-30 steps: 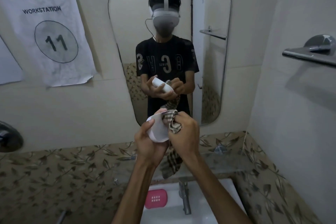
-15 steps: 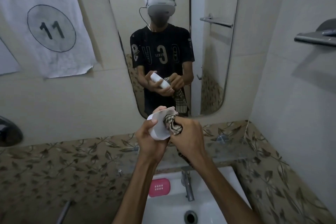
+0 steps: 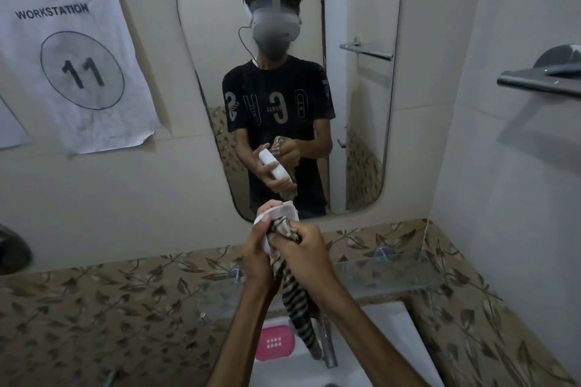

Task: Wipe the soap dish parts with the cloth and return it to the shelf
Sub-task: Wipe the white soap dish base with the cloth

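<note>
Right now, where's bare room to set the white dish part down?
The clear glass shelf is bare right of the hands, from the striped cloth to the corner wall. The white sink rim right of the metal tap is open too. It is crowded left of the tap, where the pink soap dish insert sits.

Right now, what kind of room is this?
Most likely a bathroom used as a recording station: a wall mirror above a white sink with a tap, a towel rail on the side wall, and a taped "Workstation 11" sheet.
</note>
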A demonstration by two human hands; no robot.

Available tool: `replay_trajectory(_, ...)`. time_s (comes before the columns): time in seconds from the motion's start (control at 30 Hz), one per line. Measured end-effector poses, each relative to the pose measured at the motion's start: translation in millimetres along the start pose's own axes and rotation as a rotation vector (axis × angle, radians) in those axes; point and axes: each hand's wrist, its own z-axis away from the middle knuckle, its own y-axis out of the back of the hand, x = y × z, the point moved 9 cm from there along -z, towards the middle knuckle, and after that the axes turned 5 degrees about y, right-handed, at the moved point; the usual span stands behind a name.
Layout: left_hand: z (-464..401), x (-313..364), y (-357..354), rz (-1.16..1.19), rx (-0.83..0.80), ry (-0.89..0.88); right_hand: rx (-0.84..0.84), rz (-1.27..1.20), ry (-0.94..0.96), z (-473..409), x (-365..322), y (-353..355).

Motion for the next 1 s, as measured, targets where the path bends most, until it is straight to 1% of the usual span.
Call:
replay_trajectory(0.1,2.7,-1.5,-4.1,-0.014,-0.009,-0.011,0.003,-0.349,-0.185,-2.0,13.8,-4.0)
replay_trajectory(0.17,1.7,-1.5,-4.7,-0.027,-0.014,-0.004,0.02,-0.531,-0.23,-2.5,19.8,-5.9)
replay_trajectory(0.2,1.2,-1.5,-5.4,-0.036,-0.017,-0.004,0.027,-0.553,-0.213,-3.2,20.2,-5.0)
replay_trajectory(0.23,1.6,-1.9,-5.6,-0.036,-0.017,-0.001,0.043,-0.485,-0.149,-4.9,18.1,-0.6)
replay_trajectory(0.33,3.9,-10.7,-3.6,0.003,-0.012,0.029,0.109,0.0,0.18,-9.9,-2.1,16.5)
replay_trajectory(0.37,3.8,-13.4,-3.7,0.021,-0.022,0.04,0.101,0.105,0.254,-10.3,-9.0,16.9)
replay_trajectory(0.47,1.4,-18.5,-3.0,0.076,-0.023,0.088,0.016,0.333,0.378,-11.5,-23.0,14.3)
replay_trajectory(0.57,0.3,-19.8,0.7,0.079,0.007,0.079,0.009,0.503,0.444,-13.7,-31.5,15.5)
replay_trajectory(0.67,0.7,-15.4,1.2,0.079,0.012,0.073,0.026,0.614,0.441,-19.4,-33.6,17.0)
replay_trajectory(0.8,0.1,-6.0,-10.9,0.061,-0.095,0.081,0.026,0.761,0.279,-31.0,-15.4,29.0)
replay_trajectory(0.9,0.0,-13.3,-10.9,0.097,-0.063,0.113,-0.008,0.814,0.209,-31.1,-11.3,28.9)
replay_trajectory(1.0,0.5,-18.8,-10.2,0.095,-0.071,0.096,-0.044,0.833,0.139,-30.6,-9.0,28.6)
